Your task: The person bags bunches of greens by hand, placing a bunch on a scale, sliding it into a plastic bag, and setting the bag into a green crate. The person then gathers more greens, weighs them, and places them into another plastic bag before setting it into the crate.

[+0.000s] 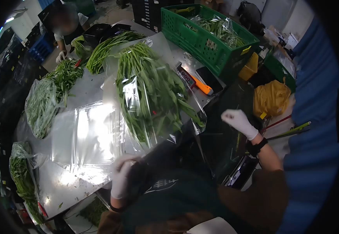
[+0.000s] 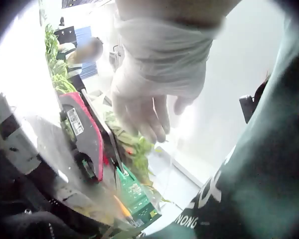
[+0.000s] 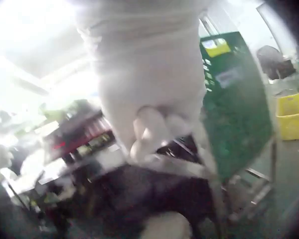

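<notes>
A large bunch of leafy greens (image 1: 138, 74) lies in a clear plastic bag on the metal table (image 1: 54, 195), stems towards the back. Flat clear bags (image 1: 85, 134) are stacked left of it. My left hand (image 1: 123, 175), white-gloved, is by the table's front edge; in the left wrist view this hand (image 2: 159, 74) has relaxed, slightly bent fingers and holds nothing. Off the table's right side is my gloved right hand (image 1: 237, 121). The right wrist view shows that hand (image 3: 149, 89) with fingers loosely curled and nothing visible in them.
Bagged greens (image 1: 41, 105) and another bunch (image 1: 23, 179) lie at the left. A green crate (image 1: 224, 58) holds greens at the back right, near a scale (image 1: 186, 77) and an orange-handled item (image 1: 203, 86). Another person (image 1: 66, 27) stands across the table.
</notes>
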{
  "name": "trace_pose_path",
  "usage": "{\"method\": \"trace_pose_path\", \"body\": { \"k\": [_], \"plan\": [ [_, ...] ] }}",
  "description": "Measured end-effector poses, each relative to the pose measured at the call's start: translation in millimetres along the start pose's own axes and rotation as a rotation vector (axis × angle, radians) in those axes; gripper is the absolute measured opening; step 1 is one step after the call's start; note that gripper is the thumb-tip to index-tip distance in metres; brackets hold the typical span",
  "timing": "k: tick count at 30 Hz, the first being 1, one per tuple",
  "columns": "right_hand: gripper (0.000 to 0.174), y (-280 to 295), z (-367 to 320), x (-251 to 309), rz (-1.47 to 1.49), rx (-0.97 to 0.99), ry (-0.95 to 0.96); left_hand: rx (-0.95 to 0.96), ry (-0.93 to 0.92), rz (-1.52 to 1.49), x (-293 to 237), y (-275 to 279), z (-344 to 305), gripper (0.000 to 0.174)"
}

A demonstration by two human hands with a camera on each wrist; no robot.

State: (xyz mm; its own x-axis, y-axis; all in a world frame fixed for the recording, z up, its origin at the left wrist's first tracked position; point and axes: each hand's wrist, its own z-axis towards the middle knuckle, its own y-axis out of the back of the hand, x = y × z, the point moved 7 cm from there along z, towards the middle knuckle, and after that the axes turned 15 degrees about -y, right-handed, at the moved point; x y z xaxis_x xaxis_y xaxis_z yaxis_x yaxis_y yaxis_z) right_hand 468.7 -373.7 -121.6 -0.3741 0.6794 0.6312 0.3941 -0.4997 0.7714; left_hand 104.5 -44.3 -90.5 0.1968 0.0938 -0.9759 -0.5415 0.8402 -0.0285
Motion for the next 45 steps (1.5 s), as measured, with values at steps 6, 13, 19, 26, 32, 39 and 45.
{"method": "trace_pose_path", "body": {
  "k": [6, 13, 19, 26, 32, 39, 45],
  "plan": [
    [0.05, 10, -3, 150, -0.108, -0.328, 0.689, -0.082, -0.763, 0.946, -41, -13, 28, 0.051],
    [0.018, -16, -21, 156, -0.306, -0.117, 0.999, 0.276, -0.948, 1.005, -22, -50, 31, 0.03],
    [0.018, -4, 15, 142, 0.103, 0.159, 0.407, -0.195, -0.398, 0.586, 10, -5, 54, 0.017],
    [0.021, -69, 60, 112, 0.554, 0.391, -0.081, -0.375, -0.135, 0.289, 58, 13, 83, 0.036],
    [0.016, -82, 61, 116, 0.645, 0.701, -0.224, 0.416, -0.737, 0.999, -23, -85, 64, 0.057],
    [0.01, -50, 41, 175, 0.418, 0.799, 0.055, 0.306, -0.87, 0.998, -34, -91, 100, 0.049],
    [0.069, 25, 84, 255, -0.105, -0.352, 0.69, 0.14, -0.796, 0.681, -79, -66, 131, 0.037]
  ]
}}
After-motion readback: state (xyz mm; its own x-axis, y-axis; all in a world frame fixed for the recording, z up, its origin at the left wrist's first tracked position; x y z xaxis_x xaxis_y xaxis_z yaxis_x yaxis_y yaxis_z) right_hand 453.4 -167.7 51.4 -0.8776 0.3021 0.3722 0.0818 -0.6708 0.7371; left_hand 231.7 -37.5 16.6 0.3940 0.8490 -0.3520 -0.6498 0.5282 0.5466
